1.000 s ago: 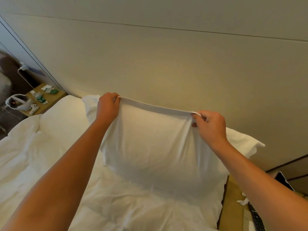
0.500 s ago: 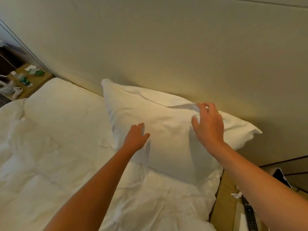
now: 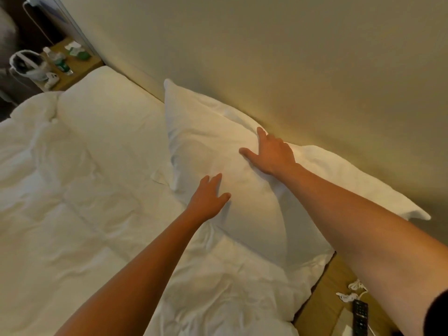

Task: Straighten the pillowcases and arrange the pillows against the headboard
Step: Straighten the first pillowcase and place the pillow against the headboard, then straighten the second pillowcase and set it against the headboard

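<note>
A white pillow (image 3: 206,141) lies tilted against the beige headboard (image 3: 291,69) on the right side of the bed. A second white pillow (image 3: 351,180) lies partly under and behind it, its corner sticking out to the right. My right hand (image 3: 269,154) rests flat on the upper part of the front pillow, fingers spread. My left hand (image 3: 208,197) lies flat on the pillow's lower part, fingers apart. Neither hand grips anything.
A rumpled white duvet (image 3: 84,190) covers the bed. A wooden bedside table (image 3: 72,66) at the far left carries bottles and a white headset. At the lower right a wooden table (image 3: 324,299) holds a black remote (image 3: 360,316) and a white cable.
The pillow, held up by its top edge a second ago, now lies against the headboard. Both hands have let go and lie flat on it; the right hand has spread out lower on it.
</note>
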